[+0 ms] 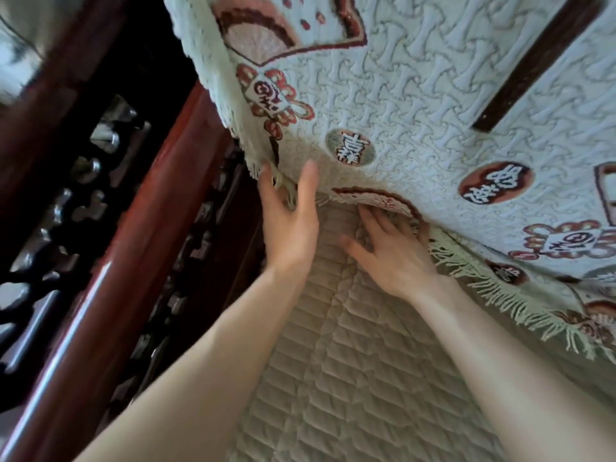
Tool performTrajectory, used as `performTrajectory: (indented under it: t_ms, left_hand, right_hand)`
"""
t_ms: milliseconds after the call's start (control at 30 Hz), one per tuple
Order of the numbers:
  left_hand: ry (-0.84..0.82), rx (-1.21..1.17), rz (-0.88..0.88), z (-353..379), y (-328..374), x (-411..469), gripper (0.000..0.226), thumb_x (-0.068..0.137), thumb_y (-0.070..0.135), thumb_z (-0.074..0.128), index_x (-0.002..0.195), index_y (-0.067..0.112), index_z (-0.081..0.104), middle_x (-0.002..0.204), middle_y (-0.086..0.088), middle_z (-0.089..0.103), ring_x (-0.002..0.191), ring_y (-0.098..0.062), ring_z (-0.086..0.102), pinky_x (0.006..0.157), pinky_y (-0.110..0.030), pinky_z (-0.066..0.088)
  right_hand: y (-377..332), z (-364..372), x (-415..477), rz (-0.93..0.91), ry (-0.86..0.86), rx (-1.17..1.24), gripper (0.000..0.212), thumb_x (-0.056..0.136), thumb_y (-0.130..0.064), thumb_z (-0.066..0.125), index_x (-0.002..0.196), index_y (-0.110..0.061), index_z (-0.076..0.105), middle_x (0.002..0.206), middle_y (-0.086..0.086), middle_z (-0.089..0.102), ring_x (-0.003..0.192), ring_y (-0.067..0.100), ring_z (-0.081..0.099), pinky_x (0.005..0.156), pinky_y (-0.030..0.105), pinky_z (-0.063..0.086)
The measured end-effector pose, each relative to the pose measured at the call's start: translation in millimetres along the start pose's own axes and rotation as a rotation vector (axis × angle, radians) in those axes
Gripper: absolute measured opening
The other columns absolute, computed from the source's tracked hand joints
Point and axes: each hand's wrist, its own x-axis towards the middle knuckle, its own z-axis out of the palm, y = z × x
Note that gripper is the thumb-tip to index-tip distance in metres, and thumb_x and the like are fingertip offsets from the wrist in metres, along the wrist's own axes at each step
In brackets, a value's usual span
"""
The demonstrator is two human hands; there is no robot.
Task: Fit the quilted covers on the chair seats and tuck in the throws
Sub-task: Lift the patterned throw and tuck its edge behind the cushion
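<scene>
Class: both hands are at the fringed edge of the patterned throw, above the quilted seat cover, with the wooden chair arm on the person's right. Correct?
No: the head view shows the wooden chair arm on the person's left. Otherwise right: left hand and right hand at the fringed edge of the patterned throw, above the quilted seat cover.

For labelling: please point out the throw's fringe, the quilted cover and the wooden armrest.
throw's fringe (pixel 493 285): head view, loose tassels.
quilted cover (pixel 350 378): head view, bare middle.
wooden armrest (pixel 160 211): head view, polished rail.
</scene>
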Motion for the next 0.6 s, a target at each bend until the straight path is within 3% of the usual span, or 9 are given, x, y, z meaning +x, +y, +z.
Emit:
performTrajectory:
  t_ms: [133, 267, 400, 500, 533, 600]
  left_hand:
    - [-0.029, -0.088, -0.132, 8, 13, 7, 0.073, 0.094, 0.06, 0.041, 0.154, 0.036, 0.009, 0.158, 0.015, 0.02, 0.14, -0.002, 0.023, 0.101, -0.02, 0.021]
    - [-0.111, -0.116, -0.136, 16, 23, 36, 0.077, 0.092, 0.065, 0.039, 0.155, 0.03, 0.011, 0.158, 0.011, 0.023, 0.142, -0.007, 0.025, 0.106, -0.023, 0.024]
    - [-0.146, -0.096, -0.09, 8, 16, 37, 0.076, 0.091, 0.064, 0.041, 0.154, 0.033, 0.014, 0.149, 0.019, 0.032, 0.124, 0.008, 0.036, 0.101, -0.016, 0.028]
    - [-0.068, -0.082, -0.025, 3, 3, 24, 0.065, 0.097, 0.05, 0.044, 0.153, 0.027, 0.022, 0.125, 0.03, 0.042, 0.091, 0.032, 0.041, 0.078, 0.004, 0.032]
    - [-0.045, -0.1, -0.03, 4, -1, 20, 0.065, 0.098, 0.048, 0.044, 0.154, 0.026, 0.021, 0.126, 0.028, 0.041, 0.088, 0.032, 0.04, 0.076, 0.005, 0.032]
    - [-0.051, -0.143, -0.088, 8, -4, 18, 0.069, 0.095, 0.056, 0.04, 0.154, 0.032, 0.014, 0.142, 0.023, 0.035, 0.109, 0.022, 0.037, 0.09, -0.004, 0.028]
  right_hand:
    - [0, -3, -4, -0.009, -0.014, 0.012, 0.073, 0.093, -0.068, 0.019, 0.154, -0.033, -0.001, 0.163, -0.008, -0.001, 0.149, 0.025, 0.002, 0.117, 0.053, -0.009]
    - [1, -1, -1, -0.013, -0.012, 0.028, 0.075, 0.092, -0.07, 0.018, 0.154, -0.033, 0.0, 0.163, -0.008, 0.0, 0.149, 0.025, 0.001, 0.117, 0.054, -0.01]
    - [1, 4, 2, -0.006, 0.007, 0.018, 0.075, 0.092, -0.07, 0.018, 0.154, -0.034, -0.001, 0.163, -0.009, 0.0, 0.149, 0.025, 0.0, 0.116, 0.054, -0.011]
    - [1, 4, 2, -0.001, 0.005, 0.016, 0.074, 0.092, -0.069, 0.019, 0.154, -0.034, -0.001, 0.163, -0.009, 0.001, 0.149, 0.025, 0.001, 0.116, 0.054, -0.011]
    - [1, 4, 1, 0.001, 0.003, 0.021, 0.073, 0.093, -0.068, 0.02, 0.154, -0.034, 0.0, 0.163, -0.008, 0.002, 0.149, 0.025, 0.001, 0.117, 0.054, -0.01]
    - [1, 2, 1, -0.001, 0.002, 0.029, 0.074, 0.093, -0.068, 0.021, 0.154, -0.034, 0.0, 0.163, -0.009, 0.001, 0.149, 0.024, 0.002, 0.117, 0.054, -0.009]
